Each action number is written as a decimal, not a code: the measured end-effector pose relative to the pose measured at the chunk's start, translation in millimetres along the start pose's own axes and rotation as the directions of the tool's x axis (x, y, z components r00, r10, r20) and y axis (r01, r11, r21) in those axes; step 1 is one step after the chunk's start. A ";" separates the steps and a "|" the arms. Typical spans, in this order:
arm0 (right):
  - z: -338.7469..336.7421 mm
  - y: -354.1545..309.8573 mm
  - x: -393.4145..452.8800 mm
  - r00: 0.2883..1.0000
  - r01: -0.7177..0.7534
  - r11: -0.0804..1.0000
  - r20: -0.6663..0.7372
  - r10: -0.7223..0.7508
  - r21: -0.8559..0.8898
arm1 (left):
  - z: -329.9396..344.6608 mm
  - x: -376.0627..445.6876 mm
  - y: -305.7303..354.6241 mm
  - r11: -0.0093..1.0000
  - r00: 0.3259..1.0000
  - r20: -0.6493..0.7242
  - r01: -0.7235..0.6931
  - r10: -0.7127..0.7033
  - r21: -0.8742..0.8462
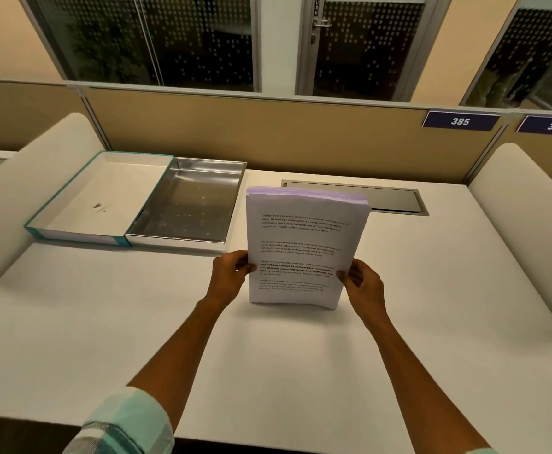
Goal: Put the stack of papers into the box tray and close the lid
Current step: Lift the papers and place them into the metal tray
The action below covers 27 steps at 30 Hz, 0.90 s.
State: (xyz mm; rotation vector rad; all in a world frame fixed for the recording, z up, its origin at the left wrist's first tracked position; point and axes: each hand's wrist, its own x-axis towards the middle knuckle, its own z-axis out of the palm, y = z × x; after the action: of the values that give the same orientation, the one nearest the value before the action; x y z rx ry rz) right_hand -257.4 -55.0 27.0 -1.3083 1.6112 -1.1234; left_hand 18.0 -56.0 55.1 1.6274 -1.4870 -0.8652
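papers [304,247]: thick white stack, printed text | upright | both hands grip

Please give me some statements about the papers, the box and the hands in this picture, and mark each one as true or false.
1. Both hands hold the stack of papers, the left hand on its left edge and the right hand on its right edge. True.
2. The stack already lies in the silver tray. False: the tray holds no papers; the stack stands upright, its bottom edge at the desk.
3. The teal-edged lid lies open beside the tray, on its left. True.
4. The top sheet is blank. False: it shows printed paragraphs.
5. The tray is right of the stack. False: it is to the left.
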 end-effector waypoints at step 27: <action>229.6 -137.0 115.9 0.928 -0.286 0.957 0.234 0.290 -0.053 | -220.4 187.4 -82.2 0.951 0.931 0.219 0.308 -0.293 -0.036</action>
State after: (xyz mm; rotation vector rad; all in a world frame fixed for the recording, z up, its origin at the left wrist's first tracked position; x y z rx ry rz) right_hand -22.0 -218.7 79.2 -1.1244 1.5719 -0.7437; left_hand 267.3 -220.2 92.0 1.7837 -1.3462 -1.2810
